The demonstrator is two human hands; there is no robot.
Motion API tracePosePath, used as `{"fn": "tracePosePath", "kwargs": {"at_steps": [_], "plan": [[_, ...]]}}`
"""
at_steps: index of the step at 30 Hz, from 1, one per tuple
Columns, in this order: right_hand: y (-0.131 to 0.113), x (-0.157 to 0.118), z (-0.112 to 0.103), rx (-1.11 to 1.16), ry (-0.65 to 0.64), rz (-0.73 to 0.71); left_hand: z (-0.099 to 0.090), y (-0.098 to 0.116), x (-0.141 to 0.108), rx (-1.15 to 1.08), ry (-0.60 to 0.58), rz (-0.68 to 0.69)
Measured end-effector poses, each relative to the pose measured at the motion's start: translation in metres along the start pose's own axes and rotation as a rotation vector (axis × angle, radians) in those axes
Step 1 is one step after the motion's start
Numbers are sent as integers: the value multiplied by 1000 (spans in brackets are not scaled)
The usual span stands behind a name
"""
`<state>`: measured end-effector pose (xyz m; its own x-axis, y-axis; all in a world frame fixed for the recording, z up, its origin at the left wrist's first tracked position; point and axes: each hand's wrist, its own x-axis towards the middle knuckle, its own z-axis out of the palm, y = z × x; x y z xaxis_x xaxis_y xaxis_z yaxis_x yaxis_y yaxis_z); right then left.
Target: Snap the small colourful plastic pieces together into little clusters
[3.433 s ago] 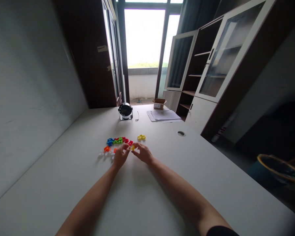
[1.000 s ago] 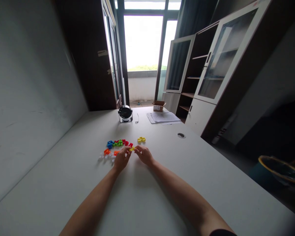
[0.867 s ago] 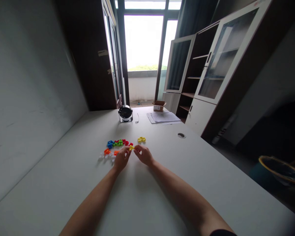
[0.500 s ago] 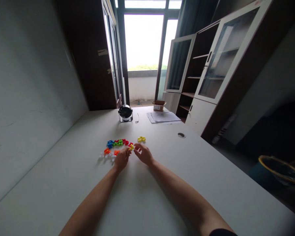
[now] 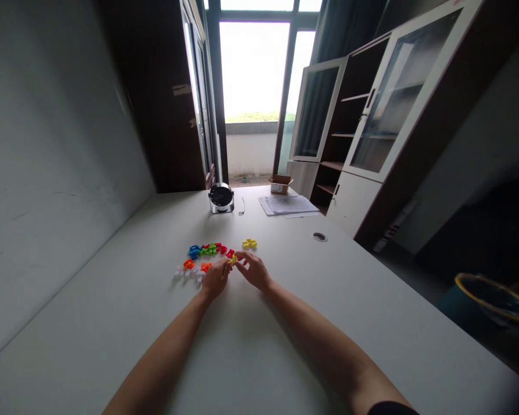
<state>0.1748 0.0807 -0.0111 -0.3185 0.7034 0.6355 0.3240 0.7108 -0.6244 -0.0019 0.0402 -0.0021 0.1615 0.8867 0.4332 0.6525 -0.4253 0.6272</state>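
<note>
Got the left hand [image 5: 216, 279] pinching a small yellow plastic piece [image 5: 232, 260] at its fingertips, out over the white bench [image 5: 112, 334]. The right hand [image 5: 253, 270] is curled right beside it, though I can't tell if it's gripping too. Just left sit colored plastic pieces [image 5: 207, 249]; a yellow cluster [image 5: 249, 244] lies just far.

The right hand [image 5: 254, 271] has lots of room to pass to the right, over the white table [image 5: 311, 323]. The left hand [image 5: 216, 279] has colored plastic blocks [image 5: 207, 250] just ahead and beside it, in its way. Small yellow blocks [image 5: 249, 244] sit ahead of the right hand, and a round fan [image 5: 221, 199] stands far behind them.
</note>
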Motion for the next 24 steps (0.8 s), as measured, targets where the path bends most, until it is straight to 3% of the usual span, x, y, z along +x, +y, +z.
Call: {"fn": "tracePosePath", "kwargs": {"at_steps": [24], "plan": [[-2, 1, -3, -9, -24, -13, 0, -6, -1, -67, -75, -11]]}}
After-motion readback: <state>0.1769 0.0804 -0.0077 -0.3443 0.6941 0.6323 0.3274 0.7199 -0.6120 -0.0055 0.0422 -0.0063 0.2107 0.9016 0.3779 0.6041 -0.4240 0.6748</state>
